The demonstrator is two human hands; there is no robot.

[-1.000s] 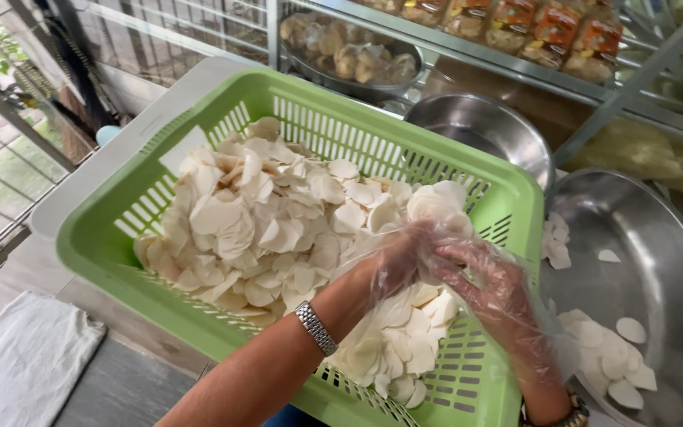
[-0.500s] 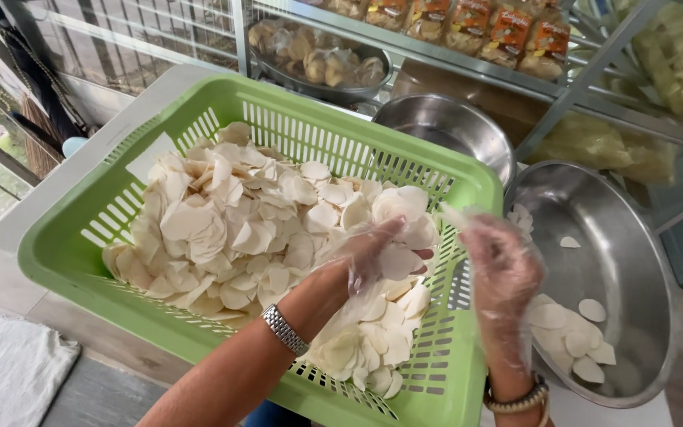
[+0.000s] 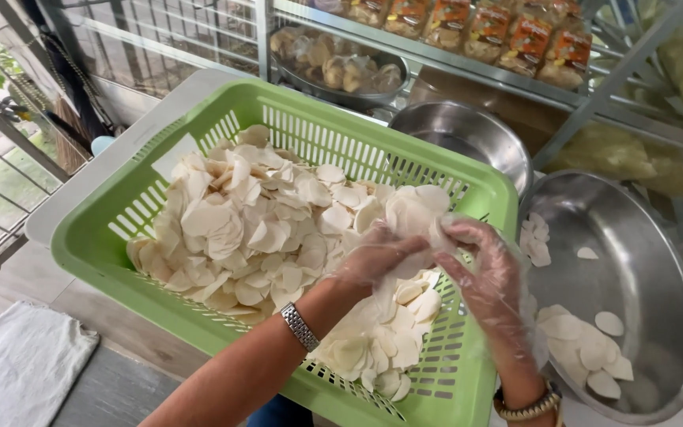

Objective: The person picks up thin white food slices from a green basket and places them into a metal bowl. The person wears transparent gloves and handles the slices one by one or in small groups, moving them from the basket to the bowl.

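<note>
**Gloved hands sort pale chips over a green basket**

Both hands wear thin clear plastic gloves and meet above the right half of a green slotted basket [image 3: 112, 213]. The left hand [image 3: 377, 257], with a metal watch [image 3: 300, 326] on its wrist, has its fingers curled around a few white chips [image 3: 416, 209]; its grip is clenched on them. The right hand [image 3: 484, 273], with a beaded bracelet [image 3: 525, 407] at the wrist, pinches the same small bunch from the other side, thumb and fingers touching the chips' edge. The crumpled glove film blurs the fingertips, so just how many chips each hand holds is hard to tell.

The chips held sit just above the pile of chips [image 3: 247, 229] that fills most of the basket, heaped highest at its left and middle. To the right of the basket stands a large steel bowl [image 3: 650, 261] with a scatter of the same chips in its bottom. A smaller steel bowl [image 3: 468, 134] sits behind the basket. A white cloth [image 3: 21, 372] lies on the desk at lower left. Bagged snacks [image 3: 468, 32] line a metal shelf at the top.
</note>
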